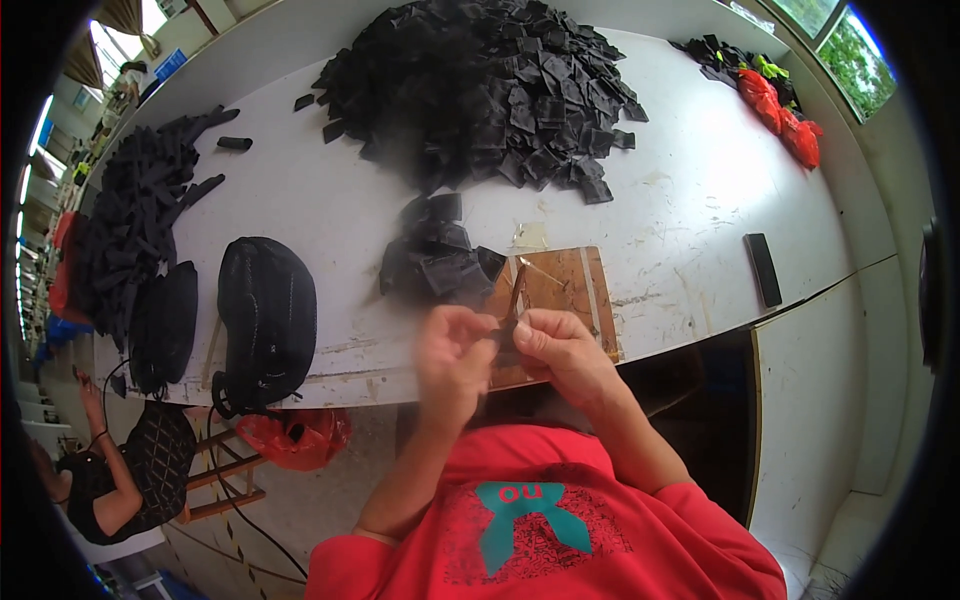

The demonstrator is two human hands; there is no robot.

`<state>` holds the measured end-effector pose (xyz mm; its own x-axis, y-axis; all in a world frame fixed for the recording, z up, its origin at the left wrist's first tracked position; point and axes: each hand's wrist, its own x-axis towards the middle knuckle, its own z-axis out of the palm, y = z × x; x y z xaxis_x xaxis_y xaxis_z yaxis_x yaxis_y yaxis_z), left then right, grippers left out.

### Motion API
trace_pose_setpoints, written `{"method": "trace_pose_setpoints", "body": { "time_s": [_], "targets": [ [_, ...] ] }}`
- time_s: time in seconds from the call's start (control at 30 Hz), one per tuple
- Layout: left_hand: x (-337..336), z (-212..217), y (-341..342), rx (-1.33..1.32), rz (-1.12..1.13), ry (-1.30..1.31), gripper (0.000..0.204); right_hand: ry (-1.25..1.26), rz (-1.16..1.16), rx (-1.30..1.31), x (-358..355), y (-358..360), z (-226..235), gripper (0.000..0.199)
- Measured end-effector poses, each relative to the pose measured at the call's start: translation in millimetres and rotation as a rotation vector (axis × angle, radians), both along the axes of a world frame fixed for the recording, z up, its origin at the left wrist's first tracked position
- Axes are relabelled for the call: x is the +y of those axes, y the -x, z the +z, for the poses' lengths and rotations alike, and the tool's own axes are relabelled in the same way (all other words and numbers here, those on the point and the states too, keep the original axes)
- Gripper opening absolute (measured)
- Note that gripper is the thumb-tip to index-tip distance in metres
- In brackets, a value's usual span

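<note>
At the far left a seated person [120,470] in dark clothes bent beside the white worktop [330,190]. On the worktop's left end lay a heap of black strips [135,215], then two black rounded bag shells [265,310] side by side near the front edge. A red plastic bag [295,437] hung or sat just below that edge. Farther along, a small stack of black fabric squares [435,262] rested against a wooden board [560,290], and behind them spread a large mound of black fabric pieces [480,85].

In front of the board, the left hand [452,352] was blurred, its grip pinched on a small dark piece [503,338] held between both hands above the worktop's front edge. The right hand [560,350] had its grip closed on the same piece from the other side; a thin brown strand rose from it toward the board.

To the right lay a flat black rectangular bar [764,268], alone. At the far right corner sat red bags [780,115] next to more black scraps with a touch of yellow-green.
</note>
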<state>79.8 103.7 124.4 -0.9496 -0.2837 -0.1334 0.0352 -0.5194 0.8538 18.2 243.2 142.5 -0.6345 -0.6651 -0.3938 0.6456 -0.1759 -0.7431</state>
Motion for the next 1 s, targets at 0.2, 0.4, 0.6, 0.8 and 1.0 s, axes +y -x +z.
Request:
{"method": "trace_pose_setpoints", "body": {
  "time_s": [0.2, 0.4, 0.6, 0.8, 1.0],
  "targets": [
    [-12.4, 47.2, 22.4, 0.124, -0.390, -0.827, 0.025, -0.093, -0.026, 0.537, -4.0, 22.5, 63.1, 0.024],
    [-14.8, 37.7, 35.7, 0.049, -0.288, -0.531, 0.031, -0.169, 0.046, 0.212, -16.6, 51.2, 41.2, 0.025],
    [-12.1, 9.7, 33.7, 0.099, -0.317, -0.760, 0.028, 0.043, 0.141, 0.321, -4.4, 57.4, 14.3, 0.031],
    [-0.1, 26.4, 31.2, 0.107, 0.055, 0.084, 0.029, -0.093, 0.076, 0.504, -7.7, 60.9, 14.5, 0.029],
    [-13.7, 48.1, 41.9, 0.383, 0.076, 0.873, 0.023, -0.234, -0.352, 0.987, -1.5, 35.7, 18.1, 0.028]
  ]
}}
